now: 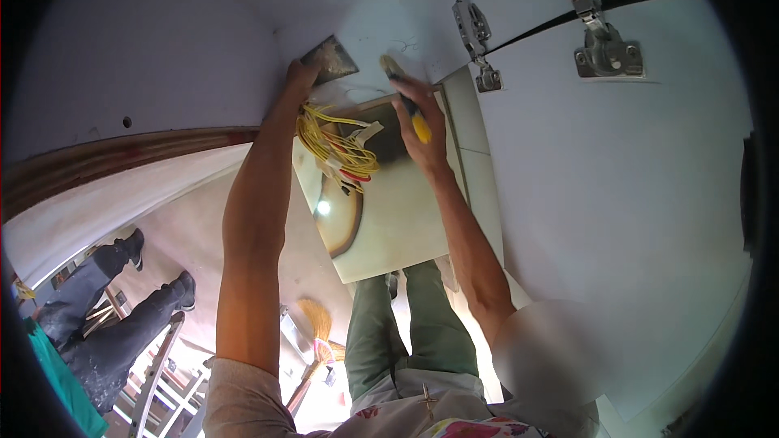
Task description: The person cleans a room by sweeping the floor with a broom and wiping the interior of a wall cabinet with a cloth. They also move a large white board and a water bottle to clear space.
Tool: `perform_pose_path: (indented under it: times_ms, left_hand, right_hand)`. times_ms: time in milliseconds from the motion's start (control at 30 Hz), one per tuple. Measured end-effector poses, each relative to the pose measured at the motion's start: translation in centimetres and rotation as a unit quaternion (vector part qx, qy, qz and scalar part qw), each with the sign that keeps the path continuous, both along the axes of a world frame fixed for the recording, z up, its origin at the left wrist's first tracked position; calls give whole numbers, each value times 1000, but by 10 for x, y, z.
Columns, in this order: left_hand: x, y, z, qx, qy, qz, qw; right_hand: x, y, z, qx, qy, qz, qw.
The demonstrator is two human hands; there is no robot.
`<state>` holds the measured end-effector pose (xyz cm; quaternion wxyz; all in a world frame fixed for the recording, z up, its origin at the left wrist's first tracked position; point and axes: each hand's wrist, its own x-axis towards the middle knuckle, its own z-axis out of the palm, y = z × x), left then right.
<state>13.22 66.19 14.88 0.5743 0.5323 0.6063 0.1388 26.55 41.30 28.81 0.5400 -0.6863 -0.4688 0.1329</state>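
A paint brush [389, 65] with pale bristles and a black-and-yellow handle is gripped in my right hand [424, 118]. Its bristles point up toward the pale bluish-white surface [373, 24] above. My left hand [302, 79] is closed at the edge of a dark, flat, square plate [331, 60] that bears a patch of rough beige-grey matter. Some of the left fingers are hidden. Just below that hand hangs a coiled bundle of yellow wires [337, 146], with a few red and black ends and a pale tag. The brush is to the right of the plate, apart from it.
Metal hinges [608, 53] join white panels on the right. A cream panel [398, 227] with brown-edged markings lies below the wires. A wooden edge [122, 154] runs along the left. Farther down are a broom [315, 320], a ladder [154, 373] and another person's dark-trousered legs [122, 341].
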Motion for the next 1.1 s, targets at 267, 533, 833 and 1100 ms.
perform_pose_path:
  times_ms: [267,533,833,1100]
  left_hand:
    - [24,-25,100,-34,-137,-17,990]
    - [-29,-119,197,-6,-212,-22,977]
    - [-201,-294,240,118,-62,-84,987]
    - [-296,-442,305,49,-143,147,977]
  right_hand:
    - [-52,-96,23,-39,54,-71,995]
    - [-79,-168,52,-105,51,-46,992]
    - [-78,-177,75,-144,22,53,988]
    - [-80,-184,-18,-250,201,147,936]
